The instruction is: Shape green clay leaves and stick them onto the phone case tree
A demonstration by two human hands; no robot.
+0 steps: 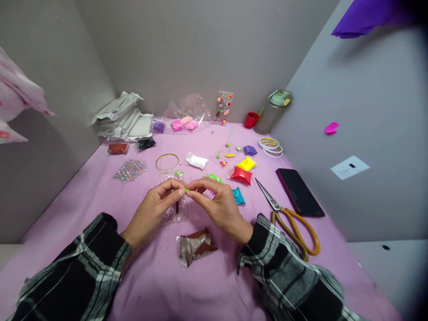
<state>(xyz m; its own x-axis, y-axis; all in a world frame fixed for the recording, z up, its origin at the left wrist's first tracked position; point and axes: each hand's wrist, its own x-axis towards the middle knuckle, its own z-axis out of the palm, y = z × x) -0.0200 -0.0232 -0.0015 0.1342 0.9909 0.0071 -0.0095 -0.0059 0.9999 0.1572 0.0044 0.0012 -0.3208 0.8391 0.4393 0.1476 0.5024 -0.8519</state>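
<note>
Between the fingertips of both hands is a small piece of bright green clay (pixel 187 190). My left hand (pixel 157 203) pinches its left side, thumb against forefinger. From the other side, my right hand (pixel 219 203) pinches the same piece. Partly hidden below the hands lies a clear phone case (pixel 180 216) with a dark brown strip (pixel 177 207) on it and a green-and-white flower (pixel 178 173) at its top edge. Nearer to me is an opened packet of brown clay (pixel 196 246). Behind my right hand, a green packet (pixel 214 178) and a teal packet (pixel 238 196) show in part.
Orange-handled scissors (pixel 284 214) and a black phone (pixel 299 191) lie at the right. Red (pixel 241 175), yellow (pixel 246 163) and white (pixel 196 161) clay packets sit farther back, near a decorated clear case (pixel 224 155). A gem sheet (pixel 131 171) and a bangle (pixel 167 162) are left.
</note>
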